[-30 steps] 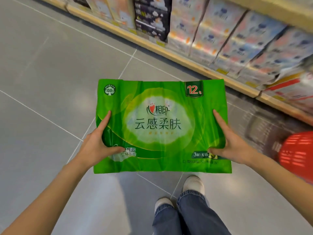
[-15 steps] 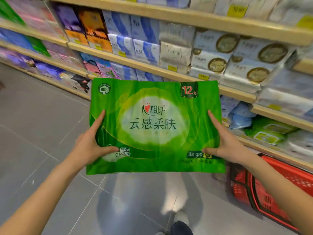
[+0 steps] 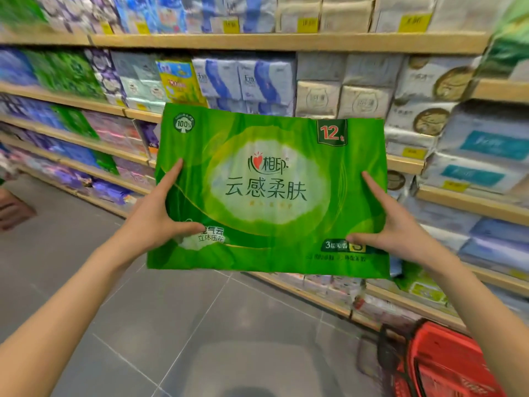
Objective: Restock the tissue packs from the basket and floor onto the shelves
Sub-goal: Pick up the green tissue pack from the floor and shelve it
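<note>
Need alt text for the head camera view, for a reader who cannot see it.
Two bare hands, left hand and right hand, hold a large green tissue pack by its side edges, facing shelves stocked with tissue packs. A red basket sits on the grey floor at lower right.

Single head-worn view, facing forward and down, close to stocked shelves (image 3: pixel 286 43)

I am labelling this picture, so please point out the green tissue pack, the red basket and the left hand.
green tissue pack (image 3: pixel 269 193): head view, middle of its printed front.
red basket (image 3: pixel 446 365): head view, its red side wall.
left hand (image 3: pixel 154 222): head view, back of the hand.
</note>
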